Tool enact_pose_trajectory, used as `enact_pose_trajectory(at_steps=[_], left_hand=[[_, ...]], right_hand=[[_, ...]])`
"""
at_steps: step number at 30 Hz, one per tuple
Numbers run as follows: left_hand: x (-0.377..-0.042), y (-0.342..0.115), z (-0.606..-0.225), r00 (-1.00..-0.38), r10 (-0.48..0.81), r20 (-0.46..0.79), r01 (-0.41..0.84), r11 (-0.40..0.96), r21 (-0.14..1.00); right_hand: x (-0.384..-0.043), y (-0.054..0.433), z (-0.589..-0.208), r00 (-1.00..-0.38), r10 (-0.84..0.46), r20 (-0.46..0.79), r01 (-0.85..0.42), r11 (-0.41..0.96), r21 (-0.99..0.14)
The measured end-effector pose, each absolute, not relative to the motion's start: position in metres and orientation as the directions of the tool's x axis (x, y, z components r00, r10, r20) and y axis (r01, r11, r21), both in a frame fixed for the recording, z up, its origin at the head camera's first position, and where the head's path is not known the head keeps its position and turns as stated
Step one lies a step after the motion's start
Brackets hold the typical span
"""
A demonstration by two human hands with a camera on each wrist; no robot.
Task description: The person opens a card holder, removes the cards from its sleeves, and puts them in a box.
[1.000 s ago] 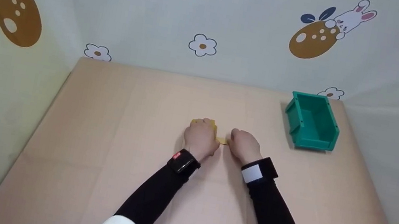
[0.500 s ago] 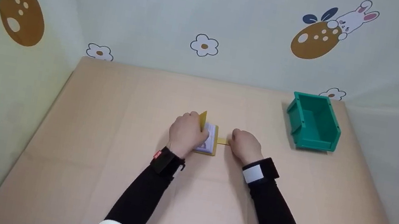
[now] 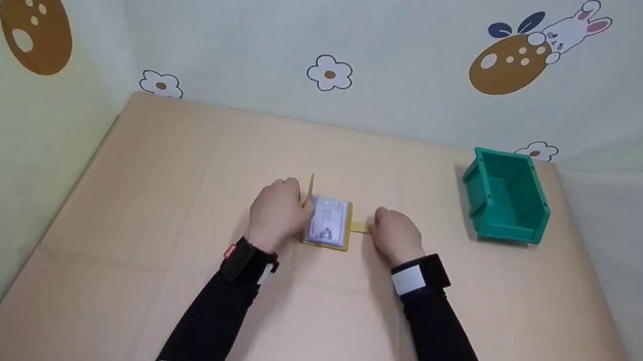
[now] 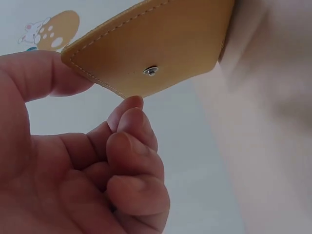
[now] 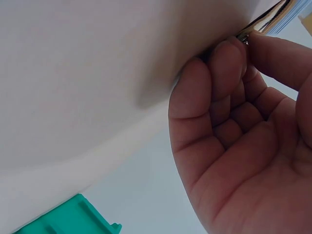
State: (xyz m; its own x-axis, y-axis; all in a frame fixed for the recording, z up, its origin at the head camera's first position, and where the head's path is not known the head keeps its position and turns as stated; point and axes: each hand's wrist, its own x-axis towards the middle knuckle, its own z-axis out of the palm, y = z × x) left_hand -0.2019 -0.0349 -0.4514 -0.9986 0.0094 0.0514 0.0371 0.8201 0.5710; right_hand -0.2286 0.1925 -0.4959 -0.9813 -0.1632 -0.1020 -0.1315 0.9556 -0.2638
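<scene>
A yellow leather card holder (image 3: 347, 231) lies opened in the middle of the table, its clear sleeves (image 3: 329, 218) with a printed card facing up. My left hand (image 3: 277, 216) pinches the edge of its front cover (image 4: 161, 44) between thumb and fingers. That cover stands nearly upright, and a metal snap stud (image 4: 151, 71) shows on it in the left wrist view. On the other side, my right hand (image 3: 397, 237) pinches the end of the narrow closing strap (image 3: 359, 227) with curled fingers, low over the table. The fingers hide the strap's tip.
A green plastic bin (image 3: 509, 204) stands at the table's back right; nothing shows inside it. Pale patterned cloth (image 3: 254, 36) rises along the back and both sides of the brown tabletop (image 3: 163, 179).
My left hand has moved left and lifted the cover from over the sleeves, so the card inside now shows. The right hand has stayed at the strap.
</scene>
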Motion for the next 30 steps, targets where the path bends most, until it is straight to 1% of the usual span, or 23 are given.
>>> enact_pose_trajectory(at_steps=[4, 9, 12, 18, 30], left_hand=[[-0.203, -0.045, -0.454, -0.999, -0.003, 0.048, 0.025, 0.817, 0.577], [-0.206, -0.056, -0.459, -1.000, -0.017, -0.009, -0.019, 0.810, 0.585], [-0.208, -0.062, -0.461, -0.999, -0.021, -0.032, -0.035, 0.820, 0.571], [-0.208, -0.070, -0.464, -0.999, -0.021, -0.030, -0.034, 0.845, 0.534], [-0.208, -0.076, -0.476, -0.998, -0.029, -0.062, -0.056, 0.872, 0.487]], right_hand=[[-0.228, 0.193, -0.497, -0.982, -0.160, -0.103, -0.129, 0.956, -0.262], [-0.228, 0.193, -0.496, -0.981, -0.161, -0.108, -0.128, 0.957, -0.262], [-0.228, 0.192, -0.495, -0.981, -0.163, -0.106, -0.131, 0.957, -0.259], [-0.228, 0.192, -0.493, -0.979, -0.166, -0.120, -0.130, 0.957, -0.261], [-0.229, 0.192, -0.495, -0.982, -0.155, -0.112, -0.120, 0.955, -0.270]])
